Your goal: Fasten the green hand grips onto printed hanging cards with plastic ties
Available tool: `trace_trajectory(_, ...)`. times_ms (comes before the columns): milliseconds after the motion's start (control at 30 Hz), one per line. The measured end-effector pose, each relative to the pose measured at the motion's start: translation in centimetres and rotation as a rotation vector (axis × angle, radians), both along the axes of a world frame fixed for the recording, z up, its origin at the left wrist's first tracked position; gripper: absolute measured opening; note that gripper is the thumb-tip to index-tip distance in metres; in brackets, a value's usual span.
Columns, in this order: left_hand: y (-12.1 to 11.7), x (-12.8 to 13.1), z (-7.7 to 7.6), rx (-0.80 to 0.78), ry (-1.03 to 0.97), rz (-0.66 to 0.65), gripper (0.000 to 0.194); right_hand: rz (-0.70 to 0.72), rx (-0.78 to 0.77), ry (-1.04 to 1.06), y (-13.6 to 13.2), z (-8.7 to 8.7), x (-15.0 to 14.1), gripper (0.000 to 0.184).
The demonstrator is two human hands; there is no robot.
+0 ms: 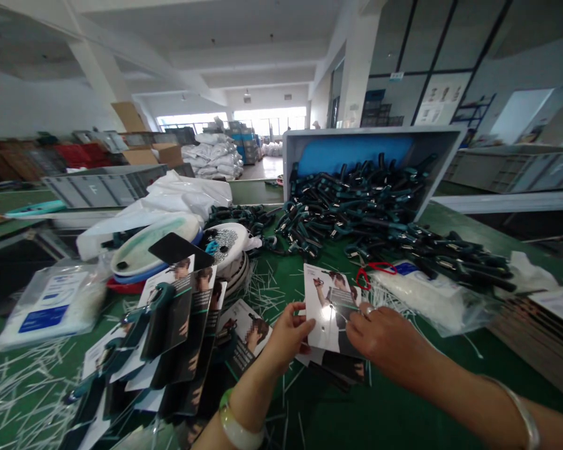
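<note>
My left hand [288, 334] is closed on the left edge of a printed card [323, 312] that shows a person's picture and has small holes. At the card's right side, my right hand [380, 331] is closed in a pinch, and a thin white cable tie [341, 317] shows at its fingertips, partly hidden. Beneath the held card lie more printed cards [338, 369]. To the left is an overlapping stack of cards [187, 350] with dark green-and-black handled tools [157, 319] on them.
A tipped grey bin [443, 169] spills many similar tools [356, 206] across the table's far side. Red-handled scissors [375, 269] lie near a bag of cable ties [431, 300]. Another bag [51, 306], round tubs [154, 244] and loose ties [19, 381] occupy the left. Cardboard [535, 337] is stacked right.
</note>
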State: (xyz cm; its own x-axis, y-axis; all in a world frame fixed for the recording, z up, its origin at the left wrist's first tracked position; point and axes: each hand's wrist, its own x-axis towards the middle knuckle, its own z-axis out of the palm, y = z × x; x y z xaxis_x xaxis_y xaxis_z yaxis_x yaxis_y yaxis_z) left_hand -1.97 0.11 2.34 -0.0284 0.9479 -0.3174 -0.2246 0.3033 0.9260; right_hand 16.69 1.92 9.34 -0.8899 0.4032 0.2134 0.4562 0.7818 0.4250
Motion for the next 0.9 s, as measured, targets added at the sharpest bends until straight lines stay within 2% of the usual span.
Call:
trace_trajectory(100,-0.1,0.2,0.5,-0.069,-0.188,-0.001,0.04,0.036,0.03,0.008,0.3,-1.2,0.1,0.011)
trace_trajectory(233,-0.3,0.8,0.2,-0.197,-0.461,-0.045,0.027,0.079,0.101,0.139,0.8,-4.0,1.0,0.025)
trace_trajectory(300,-0.3,1.3,-0.4,-0.174,-0.439,-0.07,0.026,0.073,0.106,0.202,1.1,-5.2,1.4,0.027)
trace_trajectory(367,-0.3,1.8,-1.0,-0.13,-0.334,-0.065,0.028,0.053,0.055,0.229,1.0,-5.9,1.6,0.027)
trace_trajectory(500,-0.1,2.6,-1.2,-0.077,-0.212,-0.02,0.032,-0.099,-0.12,0.297,-0.8,-6.0,1.1,0.033)
trace_trajectory(600,-0.3,2.8,-0.2,-0.082,-0.27,-0.005,0.031,-0.244,-0.163,0.397,-2.9,-5.5,0.4,0.035)
trace_trajectory(700,-0.8,2.9,1.1,-0.06,-0.361,-0.036,0.03,-0.335,-0.139,0.521,-3.7,-5.3,0.3,0.039)
trace_trajectory(800,-1.0,3.3,1.8,0.087,-0.341,-0.116,0.033,-0.362,-0.113,0.651,-3.0,-5.4,0.7,0.029)
trace_trajectory(900,-0.3,4.2,1.7,0.273,-0.198,-0.064,0.025,-0.301,-0.137,0.766,-1.9,-5.5,1.3,0.03)
